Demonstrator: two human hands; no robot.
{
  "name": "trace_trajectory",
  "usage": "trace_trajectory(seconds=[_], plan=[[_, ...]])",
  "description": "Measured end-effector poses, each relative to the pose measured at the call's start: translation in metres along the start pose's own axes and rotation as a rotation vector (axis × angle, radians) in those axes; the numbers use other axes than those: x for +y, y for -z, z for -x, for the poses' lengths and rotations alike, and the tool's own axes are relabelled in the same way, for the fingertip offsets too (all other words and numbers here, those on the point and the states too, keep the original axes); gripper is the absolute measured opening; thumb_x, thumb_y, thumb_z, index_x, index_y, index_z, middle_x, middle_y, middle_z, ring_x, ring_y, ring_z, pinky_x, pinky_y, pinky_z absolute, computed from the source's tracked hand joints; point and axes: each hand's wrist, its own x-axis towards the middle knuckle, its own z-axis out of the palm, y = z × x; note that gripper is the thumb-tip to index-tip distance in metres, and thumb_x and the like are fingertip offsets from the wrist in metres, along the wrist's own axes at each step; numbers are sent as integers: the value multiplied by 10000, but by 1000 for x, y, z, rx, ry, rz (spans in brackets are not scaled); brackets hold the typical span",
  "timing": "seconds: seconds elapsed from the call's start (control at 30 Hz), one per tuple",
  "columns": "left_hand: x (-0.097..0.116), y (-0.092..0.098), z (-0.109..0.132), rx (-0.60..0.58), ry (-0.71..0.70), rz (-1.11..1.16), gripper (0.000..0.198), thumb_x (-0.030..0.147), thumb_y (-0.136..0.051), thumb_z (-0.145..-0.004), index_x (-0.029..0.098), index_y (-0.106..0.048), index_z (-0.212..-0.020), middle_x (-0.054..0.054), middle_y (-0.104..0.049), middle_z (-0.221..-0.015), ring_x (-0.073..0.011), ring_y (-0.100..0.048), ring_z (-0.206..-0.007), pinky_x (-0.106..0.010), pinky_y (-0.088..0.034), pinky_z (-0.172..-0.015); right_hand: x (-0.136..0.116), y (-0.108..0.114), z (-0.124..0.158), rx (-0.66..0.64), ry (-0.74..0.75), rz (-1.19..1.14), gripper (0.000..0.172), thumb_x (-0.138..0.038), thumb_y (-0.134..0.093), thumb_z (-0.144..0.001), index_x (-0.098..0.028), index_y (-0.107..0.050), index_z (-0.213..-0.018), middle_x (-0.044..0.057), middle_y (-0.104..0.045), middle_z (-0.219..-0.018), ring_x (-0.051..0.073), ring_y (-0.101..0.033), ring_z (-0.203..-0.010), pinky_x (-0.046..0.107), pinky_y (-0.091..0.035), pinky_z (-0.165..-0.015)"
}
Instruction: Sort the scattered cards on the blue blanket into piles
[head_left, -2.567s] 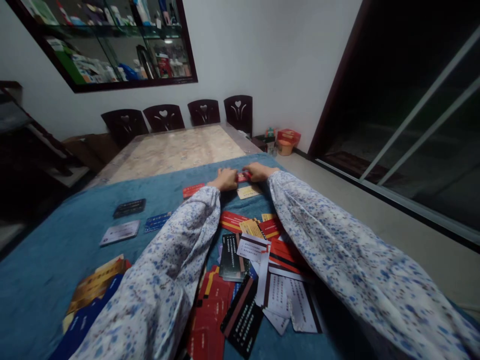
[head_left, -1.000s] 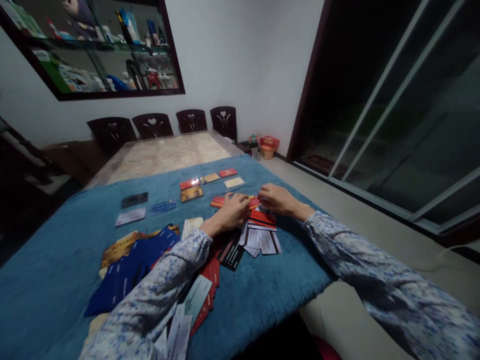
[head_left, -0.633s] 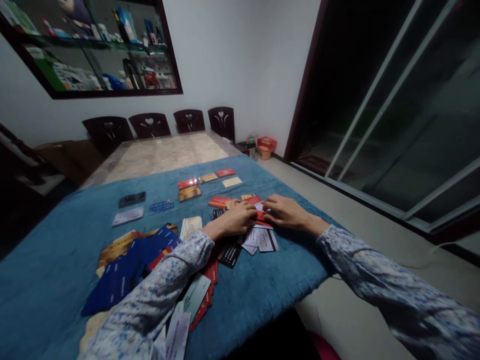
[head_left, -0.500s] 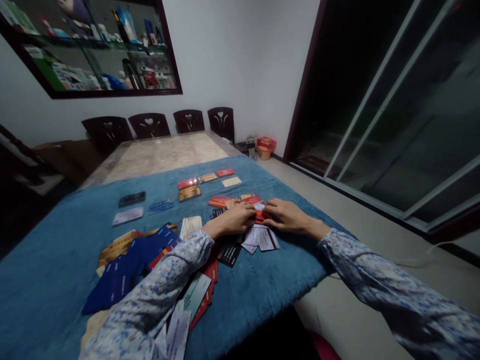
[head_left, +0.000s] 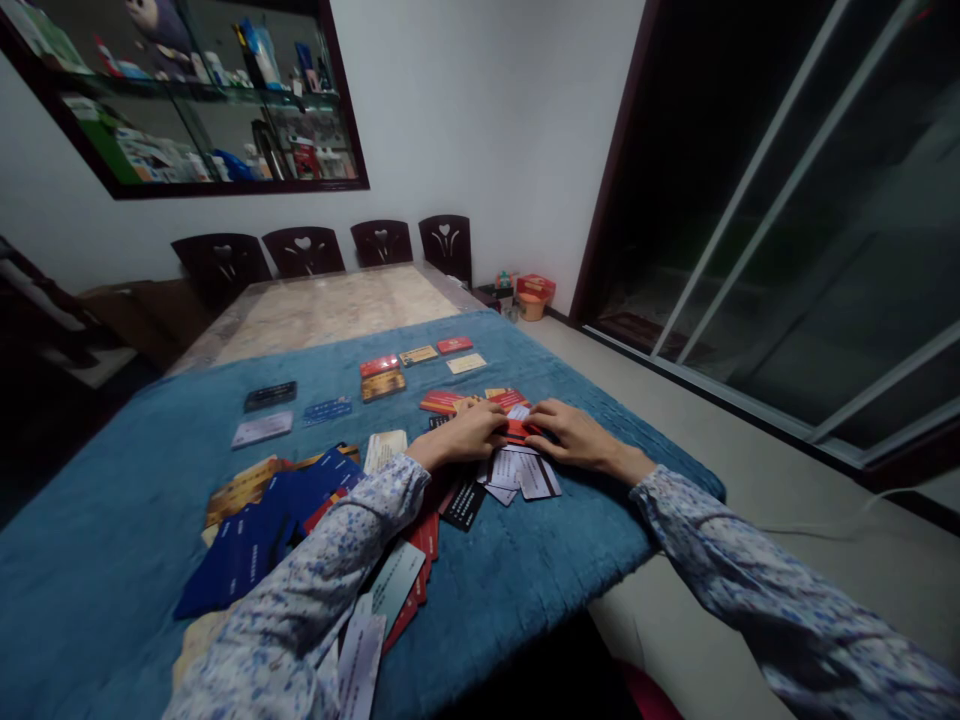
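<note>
Both hands have come back from the far edge of the blue cloth (head_left: 525, 570), where they were a few moments ago. Now they sit at a pile of cards (head_left: 517, 475) closer to the person.

On the right is a big dark glass door (head_left: 787, 200). A long glass cabinet (head_left: 187, 100) full of small things hangs on the white wall. Under it stands a long desk (head_left: 330, 305) with a pale stone top. The blue cloth covers the near half of the desk. Four dark chairs (head_left: 304, 250) stand in a row at the far end.

A heap of blue cards (head_left: 255, 530) lies on the cloth at the left, with some yellow ones under it. Red, white and black cards are spread from the left sleeve (head_left: 315, 600) up to the hands. Further out, single cards (head_left: 382, 385) lie apart from each other in loose rows.

The left hand (head_left: 469, 432) and the right hand (head_left: 570, 435) almost meet over the pile. Between them is a red card (head_left: 517, 432) with a dark stripe, just above the white cards. The left hand has its fingers curled, and its grip is closed on the left end of the red card. The right hand lies flatter, and its fingers reach the other end. I cannot tell if that grip is pinching the card or only touching it.
</note>
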Motion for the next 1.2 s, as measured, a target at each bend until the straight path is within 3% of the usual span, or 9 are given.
trace_trajectory(seconds=[0.33, 0.5, 0.77, 0.97, 1.2], plan=[[-9, 0, 0, 11, -56, 31, 217, 254, -559, -949, 186, -754, -1015, -112, -737, -1029, -245, -663, -1022, -367, -476, -966, -3, -3, 3, 66, 54, -6, 329, -430, -542, -1025, -177, -727, -1127, 145, -710, -1080, 241, -651, -971, 386, -528, -862], [-13, 2, -1, 43, -59, 88, 255, 302, -529, -989, 192, -758, -1006, -95, -758, -950, -216, -688, -909, -320, -503, -891, -1, 0, 0, 88, 70, -2, 311, -393, -504, -1042, -197, -741, -1080, 121, -733, -1004, 223, -670, -911, 352, -519, -820], [-15, 4, 2, 146, -7, 163, 235, 88, -519, -918, 160, -738, -964, -60, -766, -930, -157, -657, -781, -249, -487, -761, 13, -9, -5, 151, -2, 70, 319, -312, -450, -1050, -179, -730, -1125, 128, -748, -977, 214, -692, -841, 328, -531, -770], [-20, -5, -1, 239, 36, 197, 326, 41, -513, -892, 176, -753, -1066, -69, -792, -1028, -196, -712, -901, -282, -533, -824, 16, -17, -7, 218, -32, 21, 307, -260, -446, -1037, -192, -694, -1205, 139, -764, -1072, 241, -719, -956, 382, -566, -868], [-26, -13, -1, 344, -3, 271, 562, 16, -492, -856, 174, -642, -1374, -113, -717, -1344, -229, -690, -1214, -353, -546, -1032, 18, -28, -12, 322, -70, -52, 343, -226, -476, -1007, -185, -607, -1321, 146, -753, -1215, 259, -734, -1084, 425, -597, -942]])
